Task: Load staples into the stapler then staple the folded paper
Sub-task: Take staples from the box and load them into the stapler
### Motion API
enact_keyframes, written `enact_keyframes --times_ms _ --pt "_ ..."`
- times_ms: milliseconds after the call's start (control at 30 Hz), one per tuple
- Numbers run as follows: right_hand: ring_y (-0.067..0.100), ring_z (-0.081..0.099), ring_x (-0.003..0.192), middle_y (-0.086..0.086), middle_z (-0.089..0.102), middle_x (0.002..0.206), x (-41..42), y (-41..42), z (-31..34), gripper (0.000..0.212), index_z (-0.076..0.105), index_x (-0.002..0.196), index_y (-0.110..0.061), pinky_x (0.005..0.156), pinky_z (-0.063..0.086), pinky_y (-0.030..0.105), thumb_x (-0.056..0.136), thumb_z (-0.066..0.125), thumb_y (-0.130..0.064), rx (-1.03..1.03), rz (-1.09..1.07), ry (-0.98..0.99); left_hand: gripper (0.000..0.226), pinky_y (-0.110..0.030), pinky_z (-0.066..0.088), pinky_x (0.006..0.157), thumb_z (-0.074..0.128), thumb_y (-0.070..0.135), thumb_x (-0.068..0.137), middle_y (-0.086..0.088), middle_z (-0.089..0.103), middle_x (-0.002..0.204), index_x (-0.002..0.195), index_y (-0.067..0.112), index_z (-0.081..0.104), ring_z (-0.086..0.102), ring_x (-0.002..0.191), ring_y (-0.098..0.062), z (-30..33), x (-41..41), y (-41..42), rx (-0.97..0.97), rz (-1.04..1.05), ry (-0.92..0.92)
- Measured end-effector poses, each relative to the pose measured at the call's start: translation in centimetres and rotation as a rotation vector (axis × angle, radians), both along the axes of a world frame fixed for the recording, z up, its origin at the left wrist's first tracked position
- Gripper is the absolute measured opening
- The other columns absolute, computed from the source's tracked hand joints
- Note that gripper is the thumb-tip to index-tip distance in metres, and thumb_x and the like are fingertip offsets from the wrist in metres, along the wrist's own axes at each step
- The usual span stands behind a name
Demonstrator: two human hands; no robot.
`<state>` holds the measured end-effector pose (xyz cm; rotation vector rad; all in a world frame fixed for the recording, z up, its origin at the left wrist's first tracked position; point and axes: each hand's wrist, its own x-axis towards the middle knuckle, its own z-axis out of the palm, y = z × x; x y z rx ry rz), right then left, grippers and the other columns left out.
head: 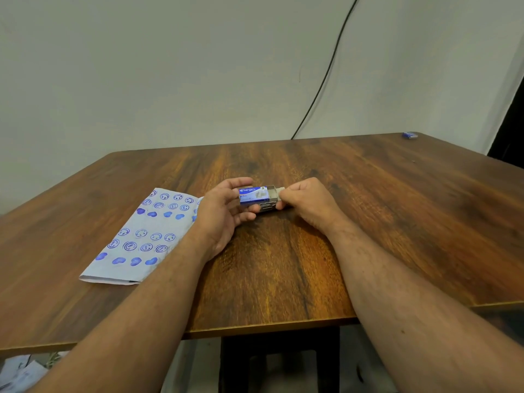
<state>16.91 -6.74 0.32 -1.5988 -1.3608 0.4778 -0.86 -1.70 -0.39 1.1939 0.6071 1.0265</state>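
Observation:
A small blue staple box [253,194] is held just above the middle of the wooden table [368,211]. My left hand [224,211] grips its blue sleeve from the left. My right hand [304,202] pinches the grey inner tray [272,194], which sticks out of the sleeve to the right. Something metallic shows under the box, partly hidden by my fingers. The folded paper [141,236], pale with blue stamped faces and hearts, lies flat on the table to the left of my left hand. I cannot make out a stapler clearly.
A small blue object [410,135] rests at the table's far right corner. A black cable [326,75] runs down the wall behind the table. Papers [19,373] lie on the floor at the lower left.

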Motion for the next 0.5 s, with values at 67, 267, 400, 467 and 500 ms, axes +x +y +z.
enact_keyframes --times_ms 67,267,400,467,500 --pt "0.000 0.043 0.042 -0.012 0.048 0.036 -0.01 0.06 -0.06 0.021 0.077 0.065 -0.014 0.058 0.035 0.030 0.081 0.065 -0.019 -0.006 0.005 -0.006 0.026 -0.022 0.053 0.058 0.060 0.003 0.093 -0.012 0.068 0.107 0.118 0.011 0.062 0.065 0.074 -0.015 -0.27 -0.04 -0.09 0.085 -0.006 0.051" --pt "0.001 0.045 0.043 -0.010 0.054 0.040 0.11 0.44 -0.22 0.019 0.077 0.063 -0.015 0.060 0.035 0.030 0.077 0.066 -0.018 -0.019 0.031 -0.010 0.041 -0.018 0.051 0.055 0.073 -0.011 0.078 -0.001 0.076 0.090 0.111 0.011 0.062 0.069 0.075 -0.009 -0.76 0.48 0.20 0.153 0.070 0.128" --pt "-0.002 0.047 0.042 -0.013 0.051 0.038 0.17 0.17 -0.12 0.022 0.077 0.062 -0.015 0.060 0.035 0.030 0.081 0.064 -0.017 -0.015 0.050 -0.032 0.033 -0.022 0.057 0.063 0.065 -0.003 0.089 -0.007 0.075 0.094 0.120 0.007 0.057 0.070 0.075 -0.013 -0.87 0.30 0.70 0.072 0.039 0.033" --pt "-0.001 0.046 0.042 -0.012 0.052 0.038 0.24 0.20 -0.17 0.024 0.076 0.060 -0.018 0.061 0.036 0.030 0.082 0.064 -0.018 -0.014 0.049 -0.035 0.030 -0.025 0.060 0.068 0.060 -0.001 0.094 -0.010 0.075 0.095 0.122 0.007 0.057 0.071 0.076 -0.016 -0.86 0.35 0.79 0.052 0.022 0.025" --pt "-0.001 0.046 0.042 -0.012 0.052 0.039 0.29 0.27 -0.22 0.025 0.075 0.059 -0.019 0.062 0.037 0.031 0.082 0.064 -0.019 -0.015 0.047 -0.038 0.029 -0.025 0.060 0.069 0.057 -0.002 0.096 -0.012 0.075 0.096 0.123 0.008 0.058 0.071 0.076 -0.017 -0.81 0.38 0.80 0.040 0.025 0.027"
